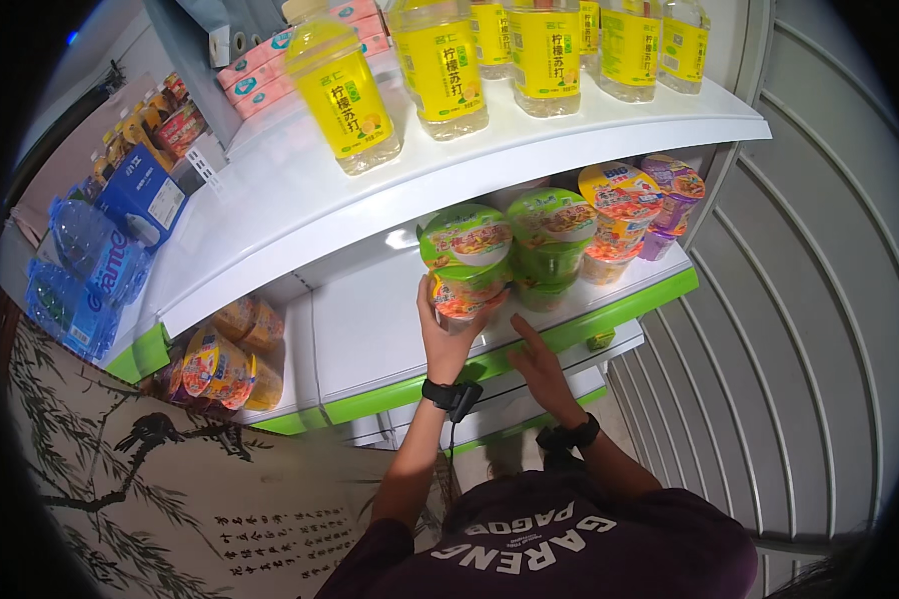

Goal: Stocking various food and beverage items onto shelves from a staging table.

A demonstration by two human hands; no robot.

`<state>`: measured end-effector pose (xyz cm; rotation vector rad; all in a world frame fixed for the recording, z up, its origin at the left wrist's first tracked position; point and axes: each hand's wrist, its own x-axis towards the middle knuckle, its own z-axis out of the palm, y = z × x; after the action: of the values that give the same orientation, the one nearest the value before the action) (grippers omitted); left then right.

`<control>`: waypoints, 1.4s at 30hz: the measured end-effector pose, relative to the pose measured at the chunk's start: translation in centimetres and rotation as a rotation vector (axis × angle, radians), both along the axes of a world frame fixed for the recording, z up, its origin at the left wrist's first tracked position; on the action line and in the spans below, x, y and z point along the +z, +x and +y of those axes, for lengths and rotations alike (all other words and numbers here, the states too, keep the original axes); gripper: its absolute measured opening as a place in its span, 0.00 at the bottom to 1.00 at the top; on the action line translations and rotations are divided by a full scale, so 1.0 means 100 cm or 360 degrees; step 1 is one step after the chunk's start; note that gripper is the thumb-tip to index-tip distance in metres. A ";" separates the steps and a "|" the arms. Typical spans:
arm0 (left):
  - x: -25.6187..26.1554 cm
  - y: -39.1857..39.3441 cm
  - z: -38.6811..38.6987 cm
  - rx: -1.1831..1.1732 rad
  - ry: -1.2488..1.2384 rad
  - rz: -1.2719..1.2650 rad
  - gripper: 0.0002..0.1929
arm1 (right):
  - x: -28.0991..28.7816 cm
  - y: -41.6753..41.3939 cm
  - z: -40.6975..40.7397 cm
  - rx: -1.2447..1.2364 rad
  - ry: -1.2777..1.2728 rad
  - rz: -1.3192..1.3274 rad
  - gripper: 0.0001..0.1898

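Observation:
My left hand is wrapped around the lower part of a stack on the shelf. In it, a green-lidded instant noodle cup sits on top of an orange-and-red noodle cup. Beside that stack, to the right, stands another stack of green noodle cups. My right hand hovers at the shelf's green front edge with fingers apart and nothing in them. Further right are a stack of orange noodle cups and a stack of purple noodle cups. A black band is on each wrist.
Above hangs a white shelf bearing yellow-labelled drink bottles, pink tissue packs and large blue-tinted water bottles. More noodle cups stand in the left bay. A ribbed grey shutter bounds the right side.

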<state>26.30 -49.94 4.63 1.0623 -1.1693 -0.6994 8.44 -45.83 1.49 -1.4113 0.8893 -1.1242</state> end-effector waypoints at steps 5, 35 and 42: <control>0.004 0.004 0.008 -0.0017 0.0022 0.0065 0.50 | -0.010 0.008 0.003 0.0028 -0.0054 -0.0011 0.30; -0.054 -0.214 0.460 0.2471 0.0201 0.0638 0.46 | -0.002 0.039 0.203 0.2920 0.0106 -0.0099 0.34; -0.048 -0.303 0.567 0.2569 0.0014 0.0415 0.47 | -0.002 0.009 0.365 0.3443 0.0162 -0.0067 0.40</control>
<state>-4.03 6.76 -0.15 1.4501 0.1354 0.4432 9.34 -9.33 1.32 -1.2857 -0.7516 0.5718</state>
